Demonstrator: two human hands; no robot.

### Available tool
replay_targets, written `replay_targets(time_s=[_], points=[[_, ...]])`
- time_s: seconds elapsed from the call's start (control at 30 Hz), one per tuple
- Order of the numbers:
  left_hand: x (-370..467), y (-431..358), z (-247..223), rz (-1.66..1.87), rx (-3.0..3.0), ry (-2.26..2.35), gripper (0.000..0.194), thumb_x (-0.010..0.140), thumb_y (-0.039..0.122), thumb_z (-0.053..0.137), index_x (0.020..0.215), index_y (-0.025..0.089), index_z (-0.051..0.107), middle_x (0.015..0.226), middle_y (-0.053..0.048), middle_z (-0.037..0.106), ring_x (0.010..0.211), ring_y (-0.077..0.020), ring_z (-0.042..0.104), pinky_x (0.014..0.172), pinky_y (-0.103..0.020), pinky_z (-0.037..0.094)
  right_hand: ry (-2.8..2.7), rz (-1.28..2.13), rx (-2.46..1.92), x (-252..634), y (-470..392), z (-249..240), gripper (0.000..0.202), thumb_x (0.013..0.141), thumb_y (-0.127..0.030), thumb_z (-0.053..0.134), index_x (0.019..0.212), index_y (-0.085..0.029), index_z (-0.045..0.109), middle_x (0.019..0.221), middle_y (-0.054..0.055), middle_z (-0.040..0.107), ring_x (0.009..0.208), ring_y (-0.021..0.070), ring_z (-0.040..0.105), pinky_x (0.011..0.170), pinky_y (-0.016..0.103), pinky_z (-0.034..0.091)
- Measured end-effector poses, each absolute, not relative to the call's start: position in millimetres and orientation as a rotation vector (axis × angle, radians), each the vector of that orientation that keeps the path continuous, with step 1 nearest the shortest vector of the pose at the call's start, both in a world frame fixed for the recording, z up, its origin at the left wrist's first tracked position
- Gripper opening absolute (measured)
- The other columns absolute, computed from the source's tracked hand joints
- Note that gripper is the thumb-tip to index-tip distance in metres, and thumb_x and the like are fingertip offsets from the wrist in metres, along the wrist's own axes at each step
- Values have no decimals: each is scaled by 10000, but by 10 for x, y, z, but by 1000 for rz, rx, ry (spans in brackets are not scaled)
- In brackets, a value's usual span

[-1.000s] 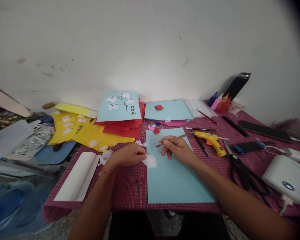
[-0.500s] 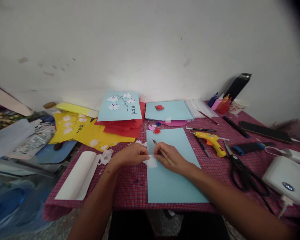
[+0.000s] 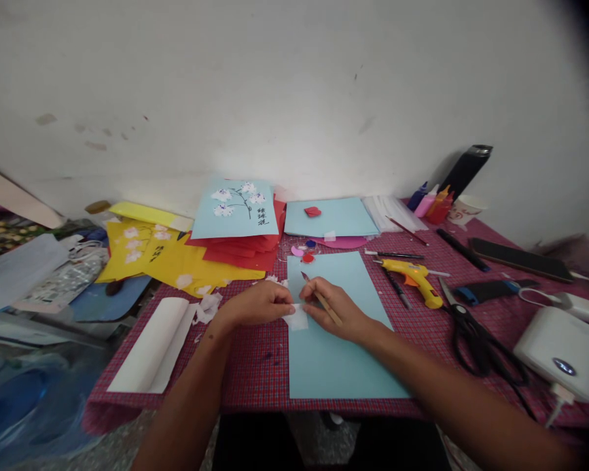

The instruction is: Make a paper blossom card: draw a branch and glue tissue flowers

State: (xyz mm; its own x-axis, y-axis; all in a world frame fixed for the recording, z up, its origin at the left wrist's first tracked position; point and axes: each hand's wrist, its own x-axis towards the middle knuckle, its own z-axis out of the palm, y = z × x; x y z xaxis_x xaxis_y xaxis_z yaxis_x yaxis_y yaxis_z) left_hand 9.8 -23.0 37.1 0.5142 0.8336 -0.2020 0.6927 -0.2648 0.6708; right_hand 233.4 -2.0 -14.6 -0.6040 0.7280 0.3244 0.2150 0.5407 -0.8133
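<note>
A small piece of thin white paper (image 3: 298, 318) is stretched between both hands, over the left part of a light blue sheet (image 3: 343, 373). My left hand (image 3: 260, 302) pinches its left edge between thumb and finger. My right hand (image 3: 338, 307) grips a slim wooden paintbrush (image 3: 330, 310), its dark tip pointing up and away from me, while its thumb and fingertips also pinch the paper's right edge. Beyond the sheet's top edge lie small paint dishes, one with red paint (image 3: 308, 258) and one with blue paint (image 3: 311, 243).
At left are a folded white paper (image 3: 150, 343) and torn white scraps (image 3: 209, 306). Behind stand stacked red sheets (image 3: 245, 252) topped by a blue flower picture (image 3: 233, 219). To the right lie a yellow glue gun (image 3: 415, 275), black scissors (image 3: 481, 347), paint bottles (image 3: 427, 201) and a white power bank (image 3: 564, 353).
Both hands stay almost in place; the fingertips have come slightly closer together along the white paper's top edge. Nothing else visibly differs.
</note>
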Motion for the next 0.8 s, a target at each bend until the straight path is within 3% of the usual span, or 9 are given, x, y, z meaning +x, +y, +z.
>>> replay_targets(time_s=[0.13, 0.23, 0.33, 0.43, 0.6, 0.8], points=[[114, -229, 354, 204, 2036, 1263, 220, 817, 344, 556, 720, 162, 633, 624, 36, 530, 582, -105, 454, 535, -214, 301, -2082, 1025, -778, 2313, -11, -188, 41, 873, -212, 576, 882, -227, 539, 726, -25, 542, 628, 137, 473, 591, 256, 370], [127, -217, 318, 147, 2059, 1258, 198, 777, 295, 571, 632, 161, 579, 571, 39, 477, 548, -104, 423, 510, -223, 269, -1974, 1098, -799, 2311, -3, -172, 58, 875, -251, 590, 875, -224, 539, 742, -22, 540, 646, 139, 474, 609, 256, 386], [127, -211, 307, 148, 2055, 1267, 154, 757, 248, 559, 633, 160, 585, 592, 28, 522, 557, -109, 448, 520, -223, 282, -1840, 1209, -833, 2319, 15, -123, 111, 852, -289, 627, 850, -221, 539, 761, -19, 545, 668, 140, 484, 628, 258, 399], [122, -225, 351, 221, 2015, 1322, 121, 748, 283, 606, 719, 166, 615, 643, 22, 584, 589, -120, 506, 534, -216, 320, -1727, 1322, -863, 2336, 37, -73, 164, 815, -315, 670, 827, -217, 539, 765, -20, 559, 662, 136, 485, 616, 254, 394], [166, -255, 397, 447, 1861, 1218, 267, 815, 361, 605, 996, 173, 663, 722, 14, 618, 629, -123, 557, 561, -209, 391, -1676, 1379, -879, 2358, 57, -49, 187, 790, -327, 696, 824, -213, 551, 757, -17, 575, 666, 135, 492, 613, 252, 394], [244, -216, 263, 634, 1814, 1289, 293, 869, 398, 547, 838, 142, 687, 673, 19, 557, 609, -107, 487, 562, -210, 374, -1680, 1375, -881, 2372, 64, -62, 181, 815, -344, 677, 852, -217, 553, 756, -18, 570, 671, 138, 495, 621, 258, 396]])
